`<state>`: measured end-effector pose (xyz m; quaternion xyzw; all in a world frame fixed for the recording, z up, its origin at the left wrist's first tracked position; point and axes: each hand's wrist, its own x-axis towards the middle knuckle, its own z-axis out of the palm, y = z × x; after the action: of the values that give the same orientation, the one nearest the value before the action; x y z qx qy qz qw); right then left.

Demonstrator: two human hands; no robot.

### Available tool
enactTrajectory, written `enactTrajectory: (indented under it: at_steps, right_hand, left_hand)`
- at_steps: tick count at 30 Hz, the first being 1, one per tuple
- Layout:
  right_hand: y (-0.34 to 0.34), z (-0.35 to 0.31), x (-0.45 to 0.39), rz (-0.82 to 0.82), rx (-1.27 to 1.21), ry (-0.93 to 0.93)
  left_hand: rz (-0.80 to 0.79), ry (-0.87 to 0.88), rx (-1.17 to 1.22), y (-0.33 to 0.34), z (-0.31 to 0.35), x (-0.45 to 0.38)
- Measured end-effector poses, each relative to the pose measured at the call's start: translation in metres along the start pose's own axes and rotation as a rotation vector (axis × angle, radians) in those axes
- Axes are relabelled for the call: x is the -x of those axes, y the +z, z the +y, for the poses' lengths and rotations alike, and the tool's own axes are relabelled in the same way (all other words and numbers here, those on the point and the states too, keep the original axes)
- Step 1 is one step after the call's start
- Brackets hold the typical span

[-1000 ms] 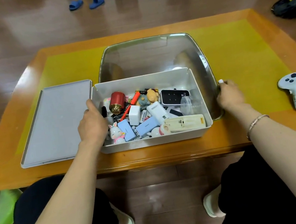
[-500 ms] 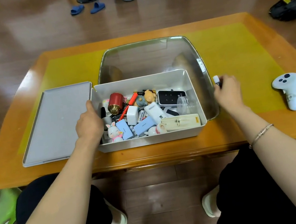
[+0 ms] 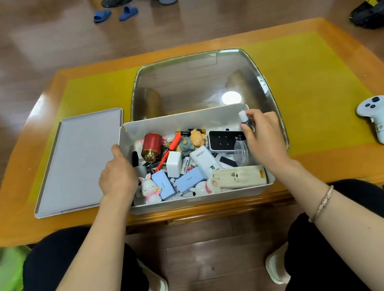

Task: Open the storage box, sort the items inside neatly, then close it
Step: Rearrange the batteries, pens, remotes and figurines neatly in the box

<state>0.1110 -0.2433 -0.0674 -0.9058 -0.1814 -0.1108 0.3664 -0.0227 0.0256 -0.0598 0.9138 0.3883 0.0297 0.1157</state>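
Two hands at open storage box on desk | left hand gripping left wall | right hand over box, pinching small vial | lid flat, left of box

Left hand covers the box left rim; its fingers lie inside, hidden below the knuckles. Right hand pinches a small vial; lower part hidden behind the fingertips, label unreadable. Clear cup partly hidden under the right palm. Battery text too small to read. Both elbows cut off at bottom edge.
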Motion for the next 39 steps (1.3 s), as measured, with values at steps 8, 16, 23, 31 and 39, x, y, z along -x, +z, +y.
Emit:
enactTrajectory:
  at_steps: [8,16,23,31,39]
  right_hand:
    - [0.003,0.002,-0.007,-0.048,0.03,-0.058]
    - [0.004,0.001,-0.014,-0.009,0.161,-0.043]
    - [0.006,0.001,-0.015,0.007,0.132,-0.029]
    - [0.005,0.002,-0.014,0.011,0.053,-0.017]
    - [0.007,0.004,-0.014,0.021,0.002,0.029]
  left_hand:
    - [0.144,0.412,0.147,-0.007,0.065,0.003]
    - [-0.322,0.824,-0.062,0.042,0.144,0.01]
    - [-0.205,0.788,-0.191,0.053,0.157,-0.002]
    - [-0.127,0.781,-0.117,0.047,0.147,0.007]
    - [0.015,0.56,-0.038,0.019,0.085,0.017]
